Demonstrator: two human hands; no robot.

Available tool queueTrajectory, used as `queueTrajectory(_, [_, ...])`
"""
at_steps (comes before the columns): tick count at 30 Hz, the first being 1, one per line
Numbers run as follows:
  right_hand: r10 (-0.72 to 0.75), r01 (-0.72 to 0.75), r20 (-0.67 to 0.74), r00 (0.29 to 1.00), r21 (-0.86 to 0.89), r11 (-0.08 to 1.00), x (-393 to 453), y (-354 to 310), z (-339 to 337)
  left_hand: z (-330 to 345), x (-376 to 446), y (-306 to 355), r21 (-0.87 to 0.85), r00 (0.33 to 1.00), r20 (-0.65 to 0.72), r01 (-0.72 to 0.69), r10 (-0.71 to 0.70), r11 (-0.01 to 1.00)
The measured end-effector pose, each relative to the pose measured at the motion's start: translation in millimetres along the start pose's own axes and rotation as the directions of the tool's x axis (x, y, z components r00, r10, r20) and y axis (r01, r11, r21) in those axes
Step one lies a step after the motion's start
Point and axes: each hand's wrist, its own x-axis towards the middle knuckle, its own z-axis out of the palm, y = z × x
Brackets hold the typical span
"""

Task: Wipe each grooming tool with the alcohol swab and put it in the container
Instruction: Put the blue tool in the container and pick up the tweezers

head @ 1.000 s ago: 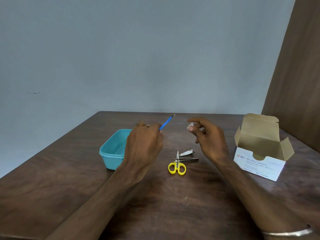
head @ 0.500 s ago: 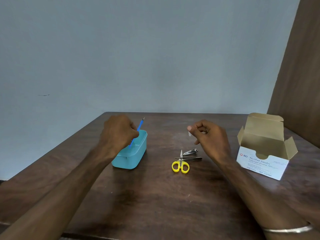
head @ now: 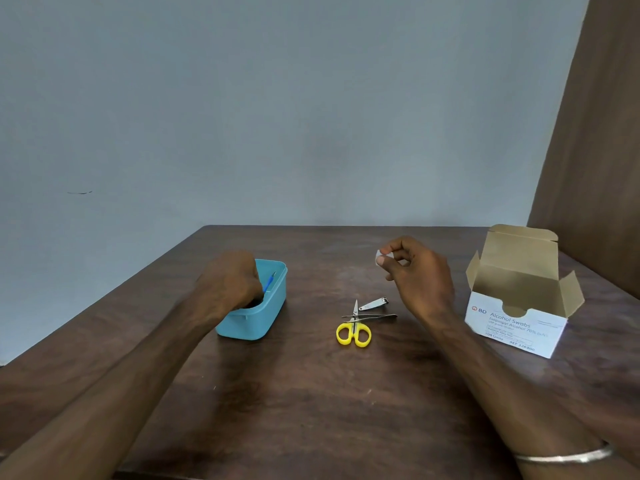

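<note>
The left hand (head: 230,284) is reaching down into the teal plastic container (head: 258,315), which is sitting toward the left edge of the wooden table (head: 311,393), and its curled fingers are gripping a blue-handled cuticle tool (head: 269,282) whose tip is pointing up and toward the far wall inside the tub. To do this step well, the hand should be lowering the tool until it is lying flat on the container floor before letting go, so it is not propped against the wall or tipping out. Apart from that tool, nothing else can be made out in the container; the hand is hiding much of its inside. The right hand (head: 415,275) is hovering above the middle of the table, pinching a small white alcohol swab (head: 378,257) between thumb and forefinger. Below it, the yellow-handled scissors (head: 354,329), the tweezers (head: 372,317) and the nail clipper (head: 374,303) are lying together, the tweezers crossing the scissor blades, all probably waiting to be wiped. Near the right edge, the alcohol swab box (head: 512,327) is standing open, flaps up; its contents are not showing.
</note>
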Motion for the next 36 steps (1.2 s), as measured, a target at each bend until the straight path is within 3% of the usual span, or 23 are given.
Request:
queueTrajectory(11, [-0.002, 0.003, 0.016, 1.0, -0.027, 1.0, 0, 0, 1, 5, 3, 2, 0.066, 0.997, 0.082, 0.004, -0.01, 0.998])
queueTrajectory(16, [0.02, -0.039, 0.194, 0.981, 0.091, 0.995, -1, -5, -2, 4, 4, 4, 0.083, 0.995, 0.103, 0.007, -0.016, 0.997])
queueTrajectory(26, [-0.016, 0.014, 0.391, 0.92, 0.009, 1.0, -5, -9, -4, -7, 0, 6, 0.076, 0.997, 0.077, -0.028, 0.022, 0.997])
queueTrajectory(29, [-0.015, 0.028, 0.436, 0.9, -0.023, 0.999, -7, -11, -3, -11, -2, 9, 0.073, 0.999, -0.002, -0.047, 0.047, 0.996])
queueTrajectory(31, [-0.011, 0.034, 0.456, 0.89, -0.042, 0.999, -7, -14, -2, -12, -4, 11, 0.144, 0.982, -0.145, -0.097, 0.118, 0.985])
queueTrajectory(33, [-0.009, 0.051, 0.476, 0.88, -0.076, 0.996, -9, -16, -2, -12, -8, 16, 0.176, 0.933, -0.297, -0.155, 0.202, 0.972])
queueTrajectory(36, [-0.019, 0.091, 0.498, 0.867, -0.121, 0.988, -10, -18, -2, -14, -20, 31, 0.118, 0.863, -0.421, -0.255, 0.281, 0.96])
